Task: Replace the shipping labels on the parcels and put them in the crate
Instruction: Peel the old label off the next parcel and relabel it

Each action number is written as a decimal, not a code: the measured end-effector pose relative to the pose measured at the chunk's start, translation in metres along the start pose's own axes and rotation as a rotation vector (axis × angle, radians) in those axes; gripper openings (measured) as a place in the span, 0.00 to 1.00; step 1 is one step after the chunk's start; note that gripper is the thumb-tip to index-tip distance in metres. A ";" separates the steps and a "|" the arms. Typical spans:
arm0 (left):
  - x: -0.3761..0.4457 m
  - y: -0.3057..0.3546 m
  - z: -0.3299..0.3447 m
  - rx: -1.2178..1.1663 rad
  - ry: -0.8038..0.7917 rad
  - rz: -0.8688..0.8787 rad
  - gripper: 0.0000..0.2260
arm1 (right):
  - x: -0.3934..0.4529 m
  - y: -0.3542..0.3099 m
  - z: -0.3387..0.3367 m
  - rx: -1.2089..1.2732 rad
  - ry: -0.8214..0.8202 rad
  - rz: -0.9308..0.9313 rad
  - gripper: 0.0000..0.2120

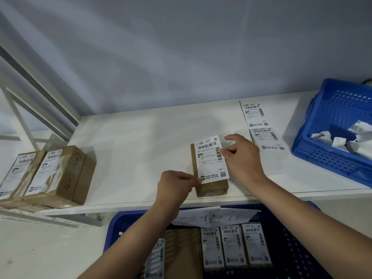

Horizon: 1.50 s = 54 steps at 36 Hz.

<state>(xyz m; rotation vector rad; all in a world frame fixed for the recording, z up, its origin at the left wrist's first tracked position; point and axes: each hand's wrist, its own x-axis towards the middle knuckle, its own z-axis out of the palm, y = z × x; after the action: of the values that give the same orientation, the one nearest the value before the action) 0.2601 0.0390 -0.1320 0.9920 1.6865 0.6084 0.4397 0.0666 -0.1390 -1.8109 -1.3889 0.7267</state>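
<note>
Setting: white shelf-like worktop (141, 141) against a plain grey wall, with a white metal frame at the left.
Crate below: blue crate (291, 248) just under the worktop's front edge, holding a row of relabelled parcels (231, 246) standing side by side, and a handwritten sheet of paper (213, 216) draped over its far rim; I judge this the done share, several parcels at least.
Basket at right: blue perforated basket (332, 125) on the worktop's right end, with crumpled white paper scraps (342, 139) in it, probably peeled labels or backings, though that cannot be told for sure.
Waiting stock: two brown boxes (54, 174) at the left end, side by side and touching, both with worn, taped-over labels; these look still to be done.
Parcel in hand: brown parcel (210, 170) lying flat near the front edge, between the two hands.
Fresh labels: strip of two printed labels (261, 129) lying flat just beyond the right hand, enough for the two waiting boxes.
New label: white shipping label (211, 160) over the parcel's top, slightly askew and seemingly not yet pressed flat.
Left hand (177, 188): fingers curled, pinching the label's near corner.
Right hand (241, 156): thumb and fingers pinching the label's right edge.
Remaining: smooth this label down, drop the parcel into the crate, then handle the two boxes.
</note>
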 end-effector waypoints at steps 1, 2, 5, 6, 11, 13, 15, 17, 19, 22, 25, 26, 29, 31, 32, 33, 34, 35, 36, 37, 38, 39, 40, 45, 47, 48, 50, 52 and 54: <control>0.000 0.000 0.000 -0.001 0.000 -0.001 0.04 | -0.001 0.001 0.000 -0.006 0.000 -0.006 0.15; 0.000 0.000 0.000 -0.002 0.000 -0.003 0.04 | -0.001 0.002 0.001 -0.012 -0.001 -0.011 0.14; -0.001 0.000 -0.001 0.003 -0.001 0.002 0.03 | -0.002 0.003 0.003 -0.026 0.005 -0.038 0.13; -0.001 0.000 0.000 0.010 -0.002 0.008 0.03 | -0.002 0.003 0.004 -0.031 0.008 -0.047 0.12; 0.000 -0.003 0.000 0.033 0.004 0.024 0.03 | -0.001 0.005 0.008 -0.032 0.014 -0.068 0.10; 0.000 -0.003 -0.001 0.039 0.012 0.032 0.04 | -0.001 0.007 0.009 -0.038 0.013 -0.074 0.09; 0.001 -0.003 -0.001 0.049 0.021 0.043 0.05 | -0.001 0.009 0.010 -0.042 0.011 -0.075 0.09; 0.001 -0.002 -0.001 0.056 0.023 0.046 0.06 | 0.000 0.011 0.010 -0.042 0.013 -0.074 0.09; 0.001 -0.003 0.000 0.056 0.024 0.049 0.07 | 0.001 0.013 0.011 -0.037 0.015 -0.072 0.08; 0.001 -0.003 -0.001 0.055 0.031 0.055 0.05 | 0.001 0.016 0.013 -0.023 0.018 -0.082 0.08; 0.002 -0.003 -0.002 0.055 0.044 0.055 0.03 | 0.002 0.017 0.015 -0.011 0.032 -0.093 0.07; 0.002 -0.003 -0.002 0.055 0.046 0.054 0.03 | 0.002 0.017 0.015 -0.007 0.036 -0.097 0.06; 0.002 -0.003 -0.002 0.057 0.045 0.052 0.03 | 0.001 0.018 0.015 0.009 0.046 -0.102 0.06; 0.002 -0.003 -0.002 0.058 0.036 0.051 0.02 | 0.001 0.019 0.016 0.009 0.047 -0.104 0.05; 0.002 -0.003 -0.002 0.059 0.030 0.048 0.02 | 0.001 0.019 0.016 0.009 0.046 -0.104 0.05; 0.001 -0.003 -0.001 0.060 0.026 0.046 0.02 | 0.001 0.020 0.016 0.012 0.045 -0.103 0.05; 0.001 -0.003 -0.001 0.061 0.025 0.044 0.02 | 0.001 0.021 0.016 0.014 0.044 -0.102 0.05; 0.001 -0.004 0.000 0.061 0.026 0.044 0.02 | 0.001 0.021 0.016 0.017 0.043 -0.101 0.05; 0.001 -0.003 0.000 0.062 0.028 0.046 0.03 | 0.001 0.021 0.016 0.019 0.044 -0.101 0.05; 0.001 -0.003 0.001 0.064 0.030 0.048 0.03 | 0.001 0.021 0.016 0.023 0.044 -0.102 0.05; 0.001 -0.003 0.001 0.065 0.032 0.049 0.04 | 0.001 0.021 0.016 0.028 0.046 -0.103 0.05; 0.001 -0.004 0.000 0.066 0.035 0.052 0.04 | 0.000 0.021 0.017 0.034 0.048 -0.104 0.05; 0.002 -0.004 0.000 0.068 0.041 0.055 0.03 | 0.000 0.020 0.017 0.039 0.050 -0.107 0.05; 0.002 -0.004 -0.002 0.083 0.057 0.057 0.02 | 0.001 0.022 0.019 0.041 0.045 -0.100 0.05; 0.002 -0.004 -0.002 0.086 0.056 0.058 0.03 | 0.001 0.022 0.019 0.042 0.045 -0.096 0.05; 0.003 -0.004 -0.002 0.086 0.057 0.059 0.03 | 0.001 0.022 0.019 0.044 0.046 -0.094 0.05; 0.003 -0.005 -0.002 0.084 0.059 0.063 0.05 | 0.001 0.023 0.020 0.047 0.048 -0.093 0.05; 0.004 -0.005 -0.002 0.085 0.058 0.068 0.05 | 0.001 0.023 0.020 0.048 0.052 -0.096 0.05; 0.004 -0.005 -0.002 0.089 0.060 0.070 0.06 | 0.001 0.023 0.021 0.053 0.054 -0.100 0.05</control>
<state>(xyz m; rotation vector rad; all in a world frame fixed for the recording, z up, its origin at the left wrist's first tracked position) 0.2561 0.0397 -0.1378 1.1105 1.7504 0.6189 0.4360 0.0682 -0.1703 -1.6956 -1.4006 0.6520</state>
